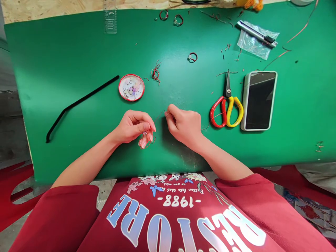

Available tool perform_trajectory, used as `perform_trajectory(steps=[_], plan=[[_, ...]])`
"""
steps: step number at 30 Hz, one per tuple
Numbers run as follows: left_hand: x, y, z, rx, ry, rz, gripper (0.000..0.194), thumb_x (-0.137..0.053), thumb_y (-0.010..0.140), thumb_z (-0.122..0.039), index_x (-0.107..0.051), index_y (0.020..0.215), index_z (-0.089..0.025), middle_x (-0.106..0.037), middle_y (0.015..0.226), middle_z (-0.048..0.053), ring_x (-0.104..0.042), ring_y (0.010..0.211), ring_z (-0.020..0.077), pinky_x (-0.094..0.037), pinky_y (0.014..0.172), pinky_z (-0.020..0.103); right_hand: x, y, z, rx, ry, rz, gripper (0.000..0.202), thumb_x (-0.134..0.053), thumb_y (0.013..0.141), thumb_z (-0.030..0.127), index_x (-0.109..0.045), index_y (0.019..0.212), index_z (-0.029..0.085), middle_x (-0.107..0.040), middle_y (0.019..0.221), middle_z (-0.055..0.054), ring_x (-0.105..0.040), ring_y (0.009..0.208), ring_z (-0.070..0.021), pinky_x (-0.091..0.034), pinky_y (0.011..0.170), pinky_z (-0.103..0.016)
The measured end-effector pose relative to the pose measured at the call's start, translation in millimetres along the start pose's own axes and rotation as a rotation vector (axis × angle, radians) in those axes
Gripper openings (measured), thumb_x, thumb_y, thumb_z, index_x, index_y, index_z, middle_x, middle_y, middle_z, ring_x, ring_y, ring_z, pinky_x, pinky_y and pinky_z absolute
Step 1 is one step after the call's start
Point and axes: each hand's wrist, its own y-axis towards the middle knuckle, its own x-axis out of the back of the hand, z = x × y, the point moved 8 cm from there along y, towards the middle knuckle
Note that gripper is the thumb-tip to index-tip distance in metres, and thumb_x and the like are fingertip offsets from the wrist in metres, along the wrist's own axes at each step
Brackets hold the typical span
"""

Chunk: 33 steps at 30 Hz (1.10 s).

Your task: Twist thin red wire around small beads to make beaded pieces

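Note:
Near the front of the green table (78,63), my left hand (136,127) pinches a thin red cord bracelet (144,144), whose loop hangs below the fingers. My right hand (183,124) is closed to the right of it, thumb and index finger pinching a thin cord (159,114) that runs between the two hands. A strand also trails from behind the right hand towards the scissors (228,101). Behind my left hand lies a round red-rimmed lid (131,87) with small beads in it.
A phone (259,101) lies right of the scissors. A cutter (257,34) rests on a plastic bag. A bent black strip (78,101) is at the left. Several cord rings, one a tangled red bundle (155,74), and a clear ruler (110,21) lie farther back.

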Motion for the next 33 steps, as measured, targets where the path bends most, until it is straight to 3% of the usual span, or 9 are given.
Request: perform_trajectory(steps=[4,7,10,14,18,21,24,29,33], plan=[[-0.1,1,-3,-0.046,-0.016,-0.010,0.026,-0.078,0.083,-0.037,-0.071,0.075,-0.013,-0.073,0.056,0.001,-0.062,0.034,0.0127,-0.045,0.030,0.015,8,-2,15,0.165,-0.097,-0.118,0.021,-0.050,0.094,0.023,-0.061,0.076,0.020,-0.060,0.058,0.000,-0.047,0.051,-0.0150,-0.025,0.051,-0.031],[-2.0,3,-2,-0.056,-0.047,-0.009,0.022,-0.077,0.085,-0.033,-0.072,0.077,-0.013,-0.073,0.056,0.001,-0.063,0.035,0.0116,-0.046,0.031,0.014,14,-6,28,0.343,-0.006,-0.214,0.019,-0.052,0.095,0.024,-0.065,0.107,0.017,-0.075,0.097,-0.010,-0.066,0.087,-0.0230,-0.048,0.074,-0.035],[-3.0,4,0,-0.054,-0.061,-0.009,0.023,-0.075,0.086,-0.034,-0.071,0.077,-0.013,-0.072,0.056,0.001,-0.061,0.035,0.0100,-0.045,0.032,0.014,20,-13,37,0.516,0.257,-0.250,0.036,-0.051,0.097,0.030,-0.054,0.131,0.016,-0.070,0.123,-0.015,-0.065,0.117,-0.0268,-0.053,0.094,-0.044],[2.8,5,4,-0.023,-0.031,-0.078,0.032,-0.079,0.082,-0.042,-0.067,0.074,-0.013,-0.069,0.055,0.000,-0.058,0.034,0.0082,-0.043,0.033,0.014,36,-24,44,0.686,0.325,-0.429,0.025,-0.058,0.096,0.040,-0.062,0.110,0.020,-0.072,0.100,-0.010,-0.068,0.102,-0.0241,-0.053,0.082,-0.041],[7.3,5,6,0.011,0.012,-0.126,0.038,-0.081,0.078,-0.047,-0.064,0.071,-0.014,-0.069,0.056,0.000,-0.059,0.035,0.0082,-0.044,0.034,0.015,48,-31,52,0.796,0.204,-0.565,0.016,-0.058,0.097,0.028,-0.064,0.084,0.022,-0.068,0.081,-0.003,-0.061,0.080,-0.0159,-0.048,0.071,-0.032],[9.4,5,6,0.012,0.055,-0.148,0.037,-0.081,0.079,-0.046,-0.066,0.073,-0.013,-0.070,0.059,0.000,-0.063,0.041,0.0086,-0.048,0.039,0.015,53,-32,52,0.817,0.283,-0.556,0.029,-0.052,0.099,0.027,-0.061,0.073,0.021,-0.063,0.069,-0.001,-0.054,0.069,-0.0139,-0.044,0.062,-0.029],[10.2,6,4,-0.021,0.092,-0.140,0.030,-0.080,0.082,-0.040,-0.069,0.076,-0.013,-0.073,0.062,0.001,-0.067,0.046,0.0087,-0.051,0.043,0.015,52,-29,52,0.785,0.469,-0.441,0.036,-0.048,0.099,0.024,-0.053,0.064,0.020,-0.053,0.056,0.000,-0.044,0.059,-0.0132,-0.038,0.054,-0.029],[13.0,6,2,-0.076,0.196,-0.153,0.022,-0.076,0.086,-0.034,-0.071,0.081,-0.014,-0.075,0.066,0.001,-0.070,0.051,0.0088,-0.055,0.049,0.015,47,-23,50,0.594,0.651,-0.319,0.041,-0.051,0.089,0.012,-0.027,0.057,0.023,-0.030,0.050,0.005,-0.024,0.052,-0.0117,-0.027,0.050,-0.029],[10.6,4,0,-0.115,0.259,-0.169,0.021,-0.073,0.088,-0.033,-0.071,0.083,-0.013,-0.074,0.064,0.001,-0.069,0.050,0.0095,-0.055,0.047,0.016,45,-19,46,0.448,0.697,-0.297,0.042,-0.051,0.080,0.003,-0.020,0.061,0.024,-0.025,0.051,0.006,-0.021,0.053,-0.0105,-0.024,0.050,-0.028]])
